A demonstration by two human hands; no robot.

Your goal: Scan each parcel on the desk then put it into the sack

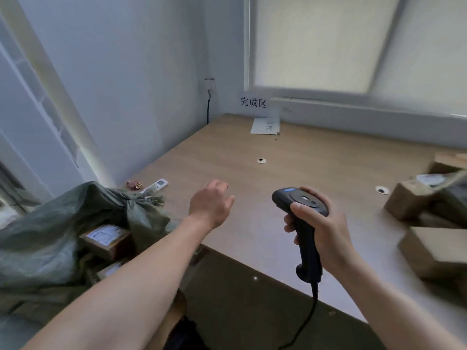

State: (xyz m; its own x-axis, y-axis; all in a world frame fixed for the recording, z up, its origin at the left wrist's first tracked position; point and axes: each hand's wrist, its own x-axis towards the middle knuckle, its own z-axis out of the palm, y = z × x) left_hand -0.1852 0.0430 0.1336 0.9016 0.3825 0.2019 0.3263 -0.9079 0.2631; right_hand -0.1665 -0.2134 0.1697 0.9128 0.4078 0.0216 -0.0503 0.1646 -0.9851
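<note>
While my left grip (212, 203) hangs over the near-left part of the worktop (290, 173), fingers loose and spread and holding nothing, my right grip (326, 231) is curled round the handle of the black scanner (302, 202). My thumb lies against its rounded head, and its cable (307, 322) drops past the front edge. Seen from my head camera, brown cardboard parcels (414, 203) lie heaped at the right side of the worktop, well apart from both hands. Left of the worktop the green sack (50, 223) sags open, and a labelled box (106, 238) shows inside its mouth. Near the left edge lie a white remote (155, 185) and a small reddish scrap (134, 185). At the far corner a white envelope (265, 126) lies below a paper sign (252, 102) on the wall.
</note>
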